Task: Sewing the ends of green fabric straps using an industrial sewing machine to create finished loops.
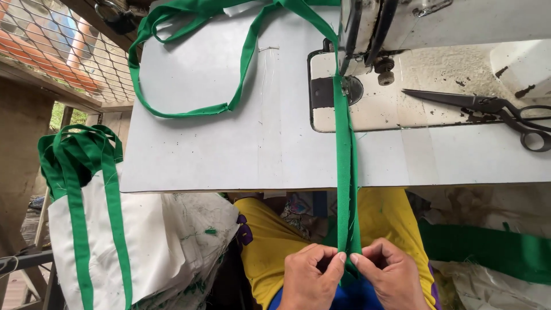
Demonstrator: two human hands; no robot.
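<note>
A long green fabric strip [345,149] runs from under the sewing machine's presser foot [344,86] down over the table's front edge to my lap. My left hand [310,278] and my right hand [390,275] pinch the strip's folded edges together at the bottom of the view, fingertips nearly touching. Behind the needle the strip loops across the white table [229,149] toward the far left. The sewing machine [436,34] stands at the upper right.
Black scissors [488,109] lie on the machine bed at the right. A pile of white bags with green straps [97,229] sits at the lower left. More green fabric [488,247] lies at the lower right. A wire mesh fence [63,46] is at the top left.
</note>
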